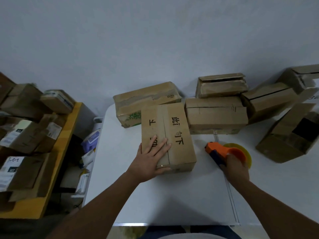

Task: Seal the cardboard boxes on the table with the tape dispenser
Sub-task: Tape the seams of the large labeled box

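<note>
A closed cardboard box (174, 128) with black printed characters lies in the middle of the white table (172, 200), a strip of tape running along its centre seam. My left hand (151, 158) rests flat on its near left corner, fingers spread on the top and thumb against the front face. To the right, my right hand (237, 169) grips the handle of an orange tape dispenser (222, 150) with a yellowish tape roll, standing on the table clear of the box.
Several more cardboard boxes stand along the table's far edge: one behind (146, 99), two stacked (217, 112), others tilted at the right (286, 135), some with open flaps. A yellow shelf (57, 161) at the left holds several parcels.
</note>
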### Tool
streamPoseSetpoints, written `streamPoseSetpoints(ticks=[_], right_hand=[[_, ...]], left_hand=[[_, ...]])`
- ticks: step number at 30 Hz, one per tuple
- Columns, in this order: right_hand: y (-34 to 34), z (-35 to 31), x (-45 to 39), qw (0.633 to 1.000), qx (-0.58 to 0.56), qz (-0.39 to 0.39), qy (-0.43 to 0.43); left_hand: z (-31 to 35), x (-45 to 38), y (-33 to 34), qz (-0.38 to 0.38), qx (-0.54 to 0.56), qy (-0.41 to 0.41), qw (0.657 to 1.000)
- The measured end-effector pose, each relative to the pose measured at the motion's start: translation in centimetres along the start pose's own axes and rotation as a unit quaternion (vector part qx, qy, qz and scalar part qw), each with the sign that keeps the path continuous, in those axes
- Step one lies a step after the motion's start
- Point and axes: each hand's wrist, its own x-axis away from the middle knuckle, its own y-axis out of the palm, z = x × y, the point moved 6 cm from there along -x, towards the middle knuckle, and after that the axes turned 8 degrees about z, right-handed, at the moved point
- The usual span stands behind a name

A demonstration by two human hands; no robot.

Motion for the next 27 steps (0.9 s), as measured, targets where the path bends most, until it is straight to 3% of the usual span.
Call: streamPoseSetpoints(ticks=[4,7,11,14,18,20,21,23,24,25,27], right_hand=[[1.1,-2.8,-2.4,0.986,-0.106,-0.120,0.036],[-1.0,-3.8,-1.4,0.993,-0.068,-0.097,-0.001],[-4.8,-3.3,1.0,0.984,-0.177,0.011,-0.012],[-7.1,-3.9,2.2,0.950,-0.310,-0.024,0.023],[-10.9,-6.6,4.6,0.950,-0.305,-0.012,-0.066],[-12.4,-8.0,5.8,0.954,-0.275,-0.006,-0.119],[-12.8,-8.7,6.2,0.956,-0.259,-0.011,-0.139],[-13.5,-9.8,7.0,0.960,-0.221,-0.018,-0.171],[-13.8,-10.2,7.3,0.961,-0.203,-0.017,-0.185],[-13.9,-10.6,7.5,0.961,-0.191,-0.019,-0.197],[-14.1,-11.1,7.9,0.960,-0.178,-0.032,-0.215]], left_hand=[[0.2,0.0,-0.1,-0.005,0.005,0.000,1.000],[0.1,0.1,-0.2,-0.005,0.015,-0.008,1.000],[0.0,-0.4,-0.5,-0.010,0.031,-0.009,0.999],[0.2,-0.8,-1.3,0.001,0.076,-0.018,0.997],[1.3,-1.9,-3.6,0.090,0.135,-0.085,0.983],[1.8,-2.5,-5.3,0.123,0.303,-0.181,0.928],[1.9,-2.7,-5.6,0.110,0.420,-0.247,0.866],[3.1,-2.6,-5.4,0.042,0.635,-0.357,0.684],[3.8,-2.4,-5.3,0.005,0.691,-0.382,0.613],[4.4,-2.2,-5.4,-0.024,0.721,-0.392,0.571],[5.1,-1.7,-5.7,-0.060,0.738,-0.397,0.542]])
